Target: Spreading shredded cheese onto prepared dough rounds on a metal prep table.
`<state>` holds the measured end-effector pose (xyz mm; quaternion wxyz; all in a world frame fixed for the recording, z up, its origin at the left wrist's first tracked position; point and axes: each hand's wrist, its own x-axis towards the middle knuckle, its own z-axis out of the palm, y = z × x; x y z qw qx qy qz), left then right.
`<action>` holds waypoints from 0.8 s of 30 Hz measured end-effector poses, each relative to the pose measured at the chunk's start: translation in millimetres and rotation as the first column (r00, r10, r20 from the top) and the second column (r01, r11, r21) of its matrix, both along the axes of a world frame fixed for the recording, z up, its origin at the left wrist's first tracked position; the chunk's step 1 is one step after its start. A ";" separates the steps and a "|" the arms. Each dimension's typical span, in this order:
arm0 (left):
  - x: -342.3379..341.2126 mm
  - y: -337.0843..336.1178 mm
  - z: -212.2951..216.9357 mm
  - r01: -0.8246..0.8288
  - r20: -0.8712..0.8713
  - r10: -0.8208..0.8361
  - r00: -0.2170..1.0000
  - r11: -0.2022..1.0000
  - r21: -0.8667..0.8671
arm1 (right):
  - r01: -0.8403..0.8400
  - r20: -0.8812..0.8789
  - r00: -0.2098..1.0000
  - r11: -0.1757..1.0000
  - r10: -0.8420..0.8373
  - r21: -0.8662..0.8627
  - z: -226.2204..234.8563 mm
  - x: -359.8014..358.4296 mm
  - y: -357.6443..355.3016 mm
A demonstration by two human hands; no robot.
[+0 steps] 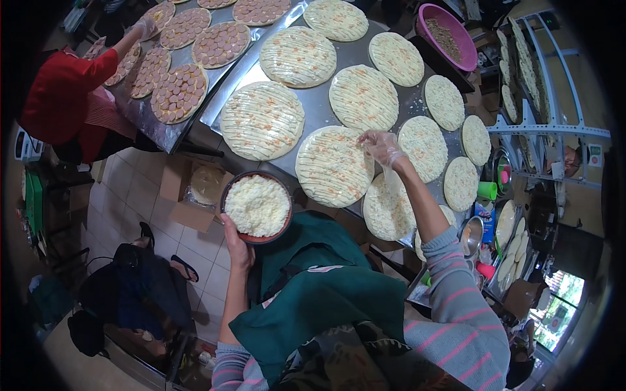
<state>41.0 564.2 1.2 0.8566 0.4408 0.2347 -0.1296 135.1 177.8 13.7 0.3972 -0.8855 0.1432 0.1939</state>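
Observation:
My left hand grips the rim of a brown bowl heaped with white grated cheese, held in front of the table's edge. Over the right edge of a round pizza is my right hand, in a clear plastic glove. Its fingers are curled together, pointing down; what they hold, if anything, is hidden. That pizza has white sauce stripes and orange bits. Just below my right wrist lies another pizza, strewn with white shreds. More striped pizzas and cheese-strewn pizzas surround them.
The metal table holds the pizzas close together. At upper left, a person in red reaches over pizzas topped with sausage slices. A pink basin stands far right, near a rack. An open cardboard box sits on the floor.

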 end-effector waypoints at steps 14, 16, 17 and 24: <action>-16.6 9.3 1.8 -0.124 -0.027 0.126 0.992 0.991 0.052 | -0.358 0.512 0.745 0.904 0.428 -0.234 -38.6 35.9 59.1; -18.4 9.4 0.2 -0.135 -0.026 0.136 0.990 0.990 0.044 | -0.370 0.520 0.732 0.898 0.440 -0.238 -37.0 31.4 76.1; -18.7 9.5 -0.4 -0.141 -0.027 0.142 0.989 0.989 0.046 | -0.374 0.529 0.721 0.895 0.446 -0.244 -34.9 30.6 83.5; -19.9 10.7 -12.6 -0.102 -0.002 0.102 0.995 0.994 0.048 | -0.399 0.179 0.906 0.915 0.383 0.060 19.7 20.9 121.0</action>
